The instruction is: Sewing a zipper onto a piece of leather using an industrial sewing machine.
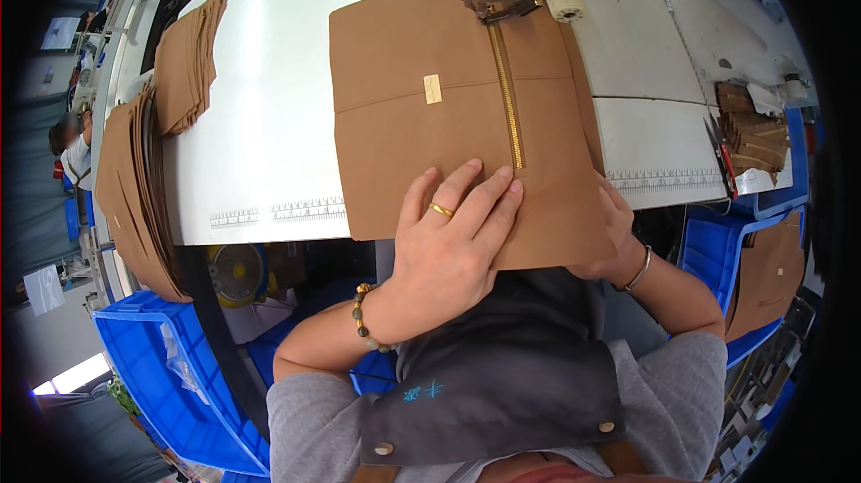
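Note:
A brown panel [404, 52] with a gold zipper [507, 97] and a small pale label [432, 88] lies on the white sewing table [260, 151], its upper part under the machine's presser foot [491, 3]. My left hand [457, 241], ringed, rests on the panel just below the zipper's lower end, fingers lying on top. My right hand [603, 250] grips the panel's right edge near the lower corner, its fingers partly hidden by the material.
Brown stacked pieces [134, 196] line the left. At right lie small brown pieces [749, 133] and scissors [717, 147]. Blue bins [134, 330] stand either side below the table, the right one holding panels [762, 277]. Another person [76, 151] works far left.

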